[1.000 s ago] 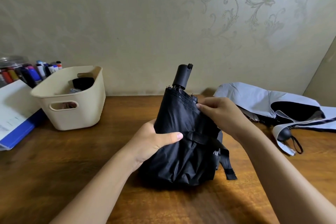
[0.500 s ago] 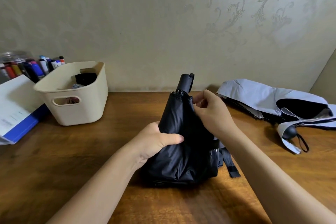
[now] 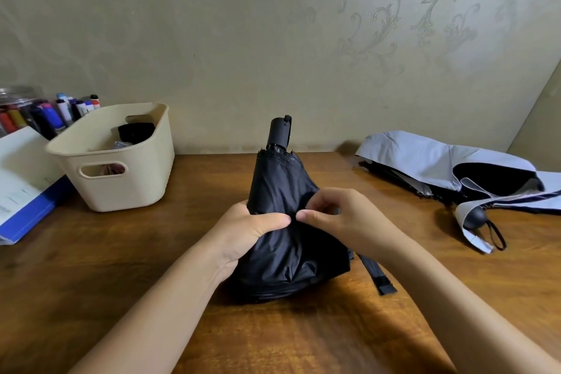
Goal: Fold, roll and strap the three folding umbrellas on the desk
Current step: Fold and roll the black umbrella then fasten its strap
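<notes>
A black folding umbrella (image 3: 282, 188) stands on the wooden desk (image 3: 91, 267) with its handle (image 3: 279, 132) pointing up and away from me. My left hand (image 3: 246, 232) wraps around its left side at mid-height. My right hand (image 3: 340, 218) pinches the loose black fabric just right of the left thumb. The umbrella's black strap (image 3: 379, 276) trails loose onto the desk at the lower right. A pale grey folding umbrella (image 3: 440, 164) lies unrolled at the right, with its round dark handle (image 3: 475, 217) and wrist loop toward me.
A cream plastic bin (image 3: 121, 188) holding dark items stands at the left rear. Behind it is a jar of markers (image 3: 45, 115), and a blue folder with white papers (image 3: 21, 191) lies at the far left. The wall runs along the desk's back edge.
My right hand has dropped from near the umbrella's top to its middle, meeting my left thumb. The umbrella has tilted more upright and the fabric is gathered tighter.
</notes>
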